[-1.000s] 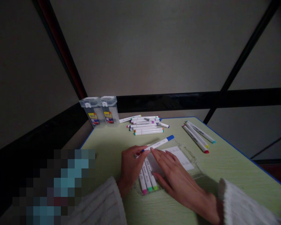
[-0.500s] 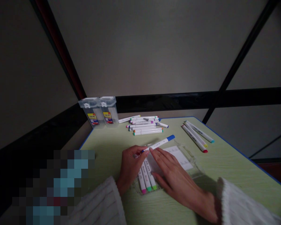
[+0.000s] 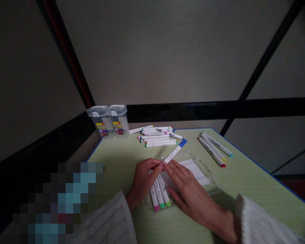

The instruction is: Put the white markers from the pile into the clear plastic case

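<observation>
My left hand point(image 3: 143, 179) pinches the near end of a white marker with a blue cap point(image 3: 175, 152), which points up and away to the right. My right hand point(image 3: 190, 193) lies flat with fingers stretched out on a clear plastic case point(image 3: 205, 171) lying on the green table point(image 3: 122, 159). Three white markers point(image 3: 159, 194) with pink, green and light green ends lie side by side in the case between my hands.
A heap of several white markers point(image 3: 157, 136) lies at the far middle of the table. Three more markers point(image 3: 215, 149) lie at the far right. Two upright clear boxes point(image 3: 108, 120) with yellow labels stand at the far left corner. A blurred patch sits at lower left.
The blue-capped marker has swung from lying nearly level to pointing steeply up and away; its blue cap has risen toward the heap. My right hand has stayed on the case.
</observation>
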Available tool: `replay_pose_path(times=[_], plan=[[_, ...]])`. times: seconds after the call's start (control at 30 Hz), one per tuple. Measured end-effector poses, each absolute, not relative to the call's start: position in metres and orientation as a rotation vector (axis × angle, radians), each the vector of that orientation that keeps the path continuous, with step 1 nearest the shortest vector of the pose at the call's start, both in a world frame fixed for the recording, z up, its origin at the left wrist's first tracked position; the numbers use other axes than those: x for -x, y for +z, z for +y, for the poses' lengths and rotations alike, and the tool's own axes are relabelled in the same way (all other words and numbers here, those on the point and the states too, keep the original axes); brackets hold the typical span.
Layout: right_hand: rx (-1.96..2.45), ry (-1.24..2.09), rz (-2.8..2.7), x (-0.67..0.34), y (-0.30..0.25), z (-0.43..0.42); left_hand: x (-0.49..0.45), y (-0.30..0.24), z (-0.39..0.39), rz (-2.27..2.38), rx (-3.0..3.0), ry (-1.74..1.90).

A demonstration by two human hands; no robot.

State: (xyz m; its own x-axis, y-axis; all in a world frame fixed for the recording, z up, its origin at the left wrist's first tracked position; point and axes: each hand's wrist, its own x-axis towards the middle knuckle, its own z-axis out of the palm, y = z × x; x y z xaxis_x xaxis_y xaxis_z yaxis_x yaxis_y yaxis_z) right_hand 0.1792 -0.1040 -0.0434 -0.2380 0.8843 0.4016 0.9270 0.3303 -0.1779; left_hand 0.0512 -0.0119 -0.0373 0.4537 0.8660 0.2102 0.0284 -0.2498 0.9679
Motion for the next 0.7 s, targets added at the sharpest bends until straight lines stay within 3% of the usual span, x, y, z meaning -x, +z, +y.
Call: replay_pose_path(times=[0.7], plan=[[1.442,-0.076,-2.195,-0.1832,-0.0350,-0.1057,-0.0515,-0.0355,-0.0173,0.741,-1.631,0.806]])
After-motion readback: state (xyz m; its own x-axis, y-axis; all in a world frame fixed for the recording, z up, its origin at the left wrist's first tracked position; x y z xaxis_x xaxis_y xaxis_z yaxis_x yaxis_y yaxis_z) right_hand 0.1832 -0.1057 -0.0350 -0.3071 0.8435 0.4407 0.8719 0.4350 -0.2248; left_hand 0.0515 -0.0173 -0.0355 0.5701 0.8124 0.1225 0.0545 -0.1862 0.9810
